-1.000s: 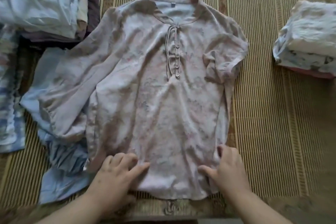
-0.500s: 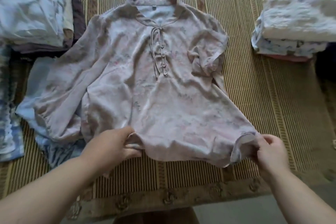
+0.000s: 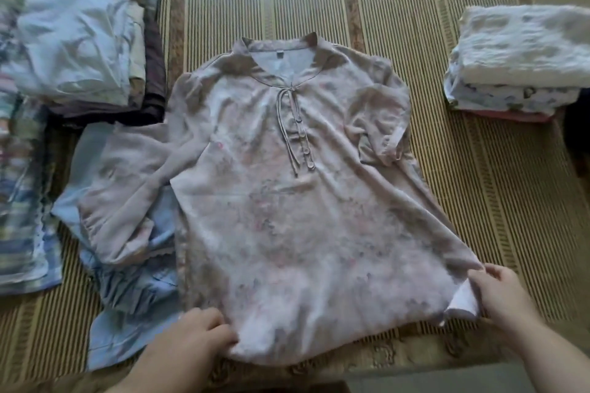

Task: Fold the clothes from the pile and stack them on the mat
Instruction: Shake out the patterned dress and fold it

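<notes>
Holding blouse front-up on mat, between pile and folded stack; left hand with fingers curled onto hem's left corner, right hand pinching right corner, lining turned out; could drag blue garment under left sleeve along if tugged; could trap bunched right sleeve in fold; versus half a second earlier: hem pulled wider, lower, flatter.

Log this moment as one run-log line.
stage: blouse laid face-up on mat, not yet folded | left hand: grips hem, left corner | right hand: pinches hem, right corner | folded stack: right of blouse
</notes>
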`<state>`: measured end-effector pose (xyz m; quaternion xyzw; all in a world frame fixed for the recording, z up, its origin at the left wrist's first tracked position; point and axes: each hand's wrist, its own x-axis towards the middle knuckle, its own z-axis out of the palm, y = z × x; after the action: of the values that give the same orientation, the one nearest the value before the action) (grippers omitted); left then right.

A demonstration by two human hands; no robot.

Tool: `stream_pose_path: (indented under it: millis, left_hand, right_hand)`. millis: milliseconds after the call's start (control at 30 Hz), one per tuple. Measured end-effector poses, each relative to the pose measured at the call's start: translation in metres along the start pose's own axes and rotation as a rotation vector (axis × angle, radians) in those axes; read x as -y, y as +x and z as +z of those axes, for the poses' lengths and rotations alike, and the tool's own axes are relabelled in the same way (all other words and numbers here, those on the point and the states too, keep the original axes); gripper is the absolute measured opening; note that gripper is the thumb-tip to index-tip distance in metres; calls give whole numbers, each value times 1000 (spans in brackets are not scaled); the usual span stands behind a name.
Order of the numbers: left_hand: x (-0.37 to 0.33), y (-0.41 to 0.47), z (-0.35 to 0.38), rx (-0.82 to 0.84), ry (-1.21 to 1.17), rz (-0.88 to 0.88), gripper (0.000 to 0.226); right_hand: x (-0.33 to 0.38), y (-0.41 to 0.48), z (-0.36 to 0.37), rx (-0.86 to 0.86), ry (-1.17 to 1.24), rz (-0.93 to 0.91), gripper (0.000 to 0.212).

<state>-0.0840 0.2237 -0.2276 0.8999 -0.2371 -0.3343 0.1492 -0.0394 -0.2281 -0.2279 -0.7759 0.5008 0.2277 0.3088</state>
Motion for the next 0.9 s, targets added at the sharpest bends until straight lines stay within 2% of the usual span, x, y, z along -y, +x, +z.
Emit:
stream_pose_path:
  millis: [67, 167, 233, 300, 333, 367, 433, 500, 533, 567, 633, 700, 767, 833, 900]
  left_hand:
    - [-8, 3, 8, 34, -46, -29, 17]
    - [-14, 10, 18, 50, -152, -41, 27]
    - [-20, 18, 16, 157, -124, -98, 29]
    - [-23, 25, 14, 244, -151, -144, 24]
    - [-23, 27, 11, 238, -188, -167, 18]
    - [-22, 27, 8, 192, -230, -216, 11]
    - [-14, 28, 3, -82, -264, -303, 14]
    - [-2, 29, -14, -460, -275, -462, 30]
    - [7, 31, -23, -627, -253, -558, 31]
    - [17, 32, -33, -737, -231, -660, 34]
    - [33, 37, -52, -827, -239, -836, 49]
    - [50, 36, -65, -850, -343, -1017, 68]
    - [68, 32, -73, -882, -528, -1192, 83]
    - [88, 32, -79, -908, -772, -1343, 84]
    - [110, 32, -80, -903, -1002, -1416, 71]
  right_hand:
    - [-4, 2, 8, 2, -114, -23, 32]
    - [-8, 2, 6, -14, -278, -22, 20]
    - [-10, 9, -5, -35, -399, 10, 20]
    - [-14, 18, -13, -44, -472, 64, 29]
    - [-15, 23, -16, -44, -490, 77, 39]
    - [-14, 24, -17, -47, -510, 78, 52]
    - [-1, 20, -11, -98, -571, -34, 71]
    - [22, 8, 7, -112, -626, -271, 76]
    - [33, 1, 20, -92, -652, -406, 77]
    - [45, -6, 37, -48, -684, -528, 81]
    - [60, -14, 67, 85, -814, -668, 95]
    - [67, -16, 88, 245, -936, -590, 103]
    - [74, -15, 98, 289, -946, -501, 106]
    - [87, -23, 100, 253, -959, -453, 111]
    - [111, -44, 109, 199, -988, -516, 110]
